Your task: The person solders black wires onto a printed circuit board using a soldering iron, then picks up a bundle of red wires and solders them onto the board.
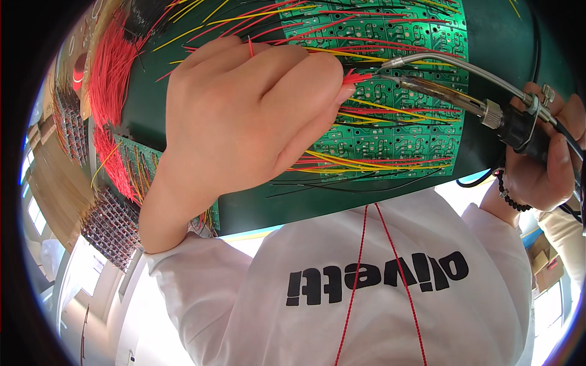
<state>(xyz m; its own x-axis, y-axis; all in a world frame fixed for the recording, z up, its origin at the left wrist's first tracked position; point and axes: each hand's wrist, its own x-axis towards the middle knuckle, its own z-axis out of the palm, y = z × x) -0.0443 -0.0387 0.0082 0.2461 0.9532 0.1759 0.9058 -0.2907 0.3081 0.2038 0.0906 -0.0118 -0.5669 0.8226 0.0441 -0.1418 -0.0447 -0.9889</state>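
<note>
My left hand (256, 104) is closed over the green circuit board panel (406, 135), pinching a small bunch of red wires (359, 77) whose ends poke out past the thumb and forefinger. My right hand (552, 155), at the right edge, is wrapped round the black handle of a soldering iron (436, 93). Clamped to the iron is a bent metal solder feed tube (482, 74). Iron tip and tube end meet close to the red wire ends; whether they touch the wires I cannot tell. Red, yellow and black wires run out leftward from the panel in rows.
A large heap of red wires (113, 82) lies at the far left on the dark green mat (250, 207). Beside it are another wired board (137, 155) and stacks of densely filled boards (113, 229). A black cable (537, 46) runs along the right.
</note>
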